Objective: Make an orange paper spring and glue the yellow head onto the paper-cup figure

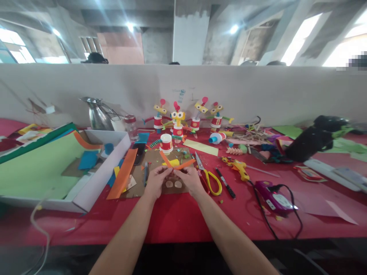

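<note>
Above a brown cardboard sheet (156, 156), my left hand (156, 182) and my right hand (189, 180) meet fingertip to fingertip. Both are closed in a pinch on orange paper strips (185, 165), whose two arms spread in a V away from me. Whether they are joined is hidden by my fingers. Just beyond lies a yellow paper piece (172, 162). Two small pale discs (169, 184) rest below my fingers. A red-and-white paper cup (166, 144) with coiled paper arms stands past the strips. Yellow-handled scissors (212, 182) lie right of my right hand.
Finished-looking paper-cup figures (178, 130) stand against the grey partition. A black marker (225, 183), yellow glue gun (240, 169) and purple corded device (273, 198) lie to the right. At left sits a white box (106, 168) of coloured paper, a steel jug (99, 114) behind it.
</note>
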Demonstrator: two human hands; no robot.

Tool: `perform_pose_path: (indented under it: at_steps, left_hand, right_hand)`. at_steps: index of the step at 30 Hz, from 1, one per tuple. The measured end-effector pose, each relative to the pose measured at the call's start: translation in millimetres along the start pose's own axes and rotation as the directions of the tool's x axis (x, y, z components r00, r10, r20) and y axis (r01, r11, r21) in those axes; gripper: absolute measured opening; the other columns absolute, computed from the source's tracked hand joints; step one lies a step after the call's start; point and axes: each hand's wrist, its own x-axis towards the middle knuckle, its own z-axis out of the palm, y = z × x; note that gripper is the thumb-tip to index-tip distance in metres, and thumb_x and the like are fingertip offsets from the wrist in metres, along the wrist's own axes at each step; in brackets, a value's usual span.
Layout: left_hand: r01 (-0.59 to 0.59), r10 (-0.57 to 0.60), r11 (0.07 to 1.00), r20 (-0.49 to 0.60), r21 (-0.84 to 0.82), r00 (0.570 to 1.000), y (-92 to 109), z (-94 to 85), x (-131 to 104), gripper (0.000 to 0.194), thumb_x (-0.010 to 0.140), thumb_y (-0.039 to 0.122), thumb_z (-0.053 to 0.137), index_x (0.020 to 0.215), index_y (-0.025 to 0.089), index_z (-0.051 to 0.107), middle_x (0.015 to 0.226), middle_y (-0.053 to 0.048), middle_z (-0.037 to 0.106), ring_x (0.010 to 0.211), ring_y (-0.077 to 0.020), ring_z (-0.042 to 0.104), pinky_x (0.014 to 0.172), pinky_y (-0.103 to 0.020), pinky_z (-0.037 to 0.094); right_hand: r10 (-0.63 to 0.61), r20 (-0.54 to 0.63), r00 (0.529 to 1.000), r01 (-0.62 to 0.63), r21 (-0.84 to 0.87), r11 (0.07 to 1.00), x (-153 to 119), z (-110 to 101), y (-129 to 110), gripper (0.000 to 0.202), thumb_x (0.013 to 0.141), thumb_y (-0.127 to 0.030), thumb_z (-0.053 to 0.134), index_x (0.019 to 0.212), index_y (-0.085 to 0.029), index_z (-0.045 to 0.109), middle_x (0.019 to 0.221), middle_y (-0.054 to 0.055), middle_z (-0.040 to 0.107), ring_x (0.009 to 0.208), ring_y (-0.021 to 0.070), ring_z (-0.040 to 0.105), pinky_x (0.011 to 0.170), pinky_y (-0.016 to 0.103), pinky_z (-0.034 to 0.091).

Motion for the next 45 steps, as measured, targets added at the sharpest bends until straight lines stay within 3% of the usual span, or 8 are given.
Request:
perform_pose_path:
  at_steps: [9,14,17,22,27,33,38,45]
  left_hand:
    - [0.025,-0.026,0.998,-0.014,-0.054,1.000,-0.5,-1.1,-0.2,0.033,0.050,0.029,0.087,0.069,0.013,0.066,0.067,-0.001,0.067,0.061,-0.0095,0.061,0.064,-0.022,0.049]
    - [0.066,-0.066,0.995,-0.008,0.074,0.998,1.0,-2.6,-0.4,0.030,0.055,0.032,0.084,0.067,0.012,0.065,0.062,-0.002,0.065,0.053,-0.0083,0.056,0.048,-0.018,0.036]
    - [0.024,-0.022,0.990,-0.012,0.138,1.000,1.1,-3.1,0.6,0.030,0.054,0.033,0.084,0.064,0.011,0.065,0.059,-0.002,0.063,0.051,-0.0074,0.053,0.043,-0.018,0.028]
    - [-0.046,0.049,0.997,-0.040,0.069,0.998,-3.0,-2.0,2.4,0.029,0.055,0.034,0.083,0.064,0.012,0.066,0.058,-0.001,0.062,0.052,-0.0073,0.051,0.049,-0.019,0.033]
    - [-0.026,0.027,1.000,-0.018,0.009,0.999,-5.2,-1.2,2.0,0.027,0.054,0.032,0.084,0.063,0.013,0.067,0.060,-0.002,0.064,0.056,-0.0086,0.054,0.052,-0.019,0.035]
    - [-0.046,0.044,0.999,-0.051,-0.026,0.998,-4.8,4.6,0.1,0.026,0.054,0.032,0.083,0.064,0.013,0.069,0.059,-0.001,0.065,0.056,-0.0091,0.055,0.055,-0.020,0.038]
    - [-0.044,0.038,0.995,-0.072,-0.085,0.997,-3.8,8.0,-2.6,0.027,0.051,0.030,0.085,0.060,0.013,0.066,0.054,0.002,0.060,0.053,-0.0080,0.053,0.057,-0.021,0.043]
    - [0.099,-0.092,0.986,0.051,-0.136,0.994,-2.3,-1.5,1.6,0.027,0.053,0.022,0.084,0.070,0.009,0.069,0.066,-0.004,0.065,0.054,-0.0047,0.052,0.041,-0.012,0.030]
  right_hand:
    - [-0.015,0.012,1.000,0.015,-0.018,1.000,0.0,-1.4,-5.2,0.023,0.062,-0.038,0.074,0.059,-0.017,0.067,0.054,0.000,0.062,0.053,0.0122,0.054,0.055,0.025,0.044]
    - [-0.049,-0.017,0.999,0.048,-0.059,0.997,2.5,-3.2,-3.1,0.022,0.059,-0.038,0.076,0.056,-0.019,0.065,0.052,-0.002,0.061,0.051,0.0129,0.052,0.052,0.025,0.041]
    - [-0.055,-0.020,0.998,0.054,-0.059,0.997,2.3,-2.5,-3.9,0.023,0.058,-0.039,0.077,0.057,-0.019,0.066,0.053,-0.002,0.061,0.051,0.0130,0.052,0.052,0.026,0.041]
    - [-0.040,0.010,0.999,0.040,-0.010,0.999,-1.0,1.4,-5.8,0.028,0.065,-0.045,0.073,0.069,-0.018,0.070,0.062,0.000,0.066,0.057,0.0145,0.058,0.058,0.027,0.045]
    - [-0.070,0.019,0.997,0.070,0.003,0.998,-0.9,1.0,-3.3,0.023,0.063,-0.040,0.076,0.063,-0.018,0.067,0.060,0.000,0.065,0.059,0.0146,0.057,0.060,0.027,0.045]
    - [-0.026,0.039,0.999,0.022,0.104,0.994,-1.3,3.7,-2.0,0.023,0.063,-0.040,0.076,0.068,-0.018,0.068,0.066,0.001,0.067,0.064,0.0156,0.059,0.065,0.028,0.047]
    - [-0.085,0.018,0.996,0.084,0.069,0.994,-3.1,6.9,-3.4,0.020,0.064,-0.037,0.075,0.068,-0.019,0.067,0.063,-0.002,0.063,0.062,0.0134,0.056,0.064,0.026,0.045]
    - [-0.035,0.007,0.999,0.034,0.115,0.993,-1.4,1.0,-5.7,0.020,0.062,-0.036,0.076,0.068,-0.018,0.069,0.060,-0.001,0.065,0.057,0.0121,0.054,0.059,0.026,0.042]
